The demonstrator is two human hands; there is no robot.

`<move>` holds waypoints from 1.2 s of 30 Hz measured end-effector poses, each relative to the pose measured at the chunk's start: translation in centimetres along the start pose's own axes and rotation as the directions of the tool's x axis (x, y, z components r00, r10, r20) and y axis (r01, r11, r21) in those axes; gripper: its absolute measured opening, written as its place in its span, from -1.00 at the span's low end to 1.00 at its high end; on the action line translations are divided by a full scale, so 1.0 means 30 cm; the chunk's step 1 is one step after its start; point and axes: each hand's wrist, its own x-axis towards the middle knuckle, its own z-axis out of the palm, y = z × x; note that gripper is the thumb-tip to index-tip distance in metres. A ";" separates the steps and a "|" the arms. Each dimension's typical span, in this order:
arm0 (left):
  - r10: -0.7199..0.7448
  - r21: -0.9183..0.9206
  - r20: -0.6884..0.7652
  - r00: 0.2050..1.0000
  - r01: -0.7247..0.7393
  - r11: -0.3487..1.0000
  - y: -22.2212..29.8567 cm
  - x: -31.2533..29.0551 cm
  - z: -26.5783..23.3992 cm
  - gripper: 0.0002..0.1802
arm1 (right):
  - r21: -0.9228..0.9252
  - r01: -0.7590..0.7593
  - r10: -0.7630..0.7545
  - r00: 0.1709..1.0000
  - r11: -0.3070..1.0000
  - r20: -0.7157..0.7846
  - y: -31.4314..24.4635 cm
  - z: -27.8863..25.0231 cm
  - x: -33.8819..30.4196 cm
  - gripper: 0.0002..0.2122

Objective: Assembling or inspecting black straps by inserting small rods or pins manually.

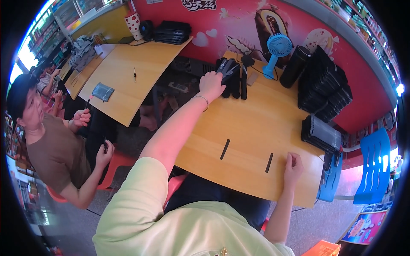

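Observation:
My left hand [212, 85] stretches to the far left part of my wooden table, its fingers closed on a black item with pale edges [231, 68]. Several long black strips [236, 87] lie side by side under and beside it. Near the table's right front edge rests my right hand [293, 167], fingers curled together; whatever may be inside them is hidden. Two narrow black strips lie apart on the wood between my arms, one left of centre [225, 149] and another closer to my right hand [269, 162].
A blue handheld fan [279, 49], a black cylinder [295, 67] and a tall stack of black packages [325, 87] line the back right. More packages [321, 133] sit at the right edge. A co-worker [60, 145] sits left, beside another table [141, 81]. Blue chairs [372, 166] stand right.

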 end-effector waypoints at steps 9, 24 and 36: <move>-0.019 -0.090 0.066 0.998 0.025 0.996 0.006 0.031 0.051 -0.61 | -0.020 -0.009 0.009 1.000 1.000 -0.012 -0.006 0.002 -0.006 -0.94; -0.032 -0.102 -0.047 0.998 0.027 0.994 0.007 -0.004 0.110 -0.64 | -0.003 -0.023 0.023 1.000 1.000 0.011 0.001 0.000 -0.001 -0.93; -0.036 -0.051 -0.068 0.997 0.032 0.998 0.010 -0.007 0.132 -0.69 | -0.018 0.000 0.000 1.000 1.000 0.006 0.002 -0.002 -0.003 -0.93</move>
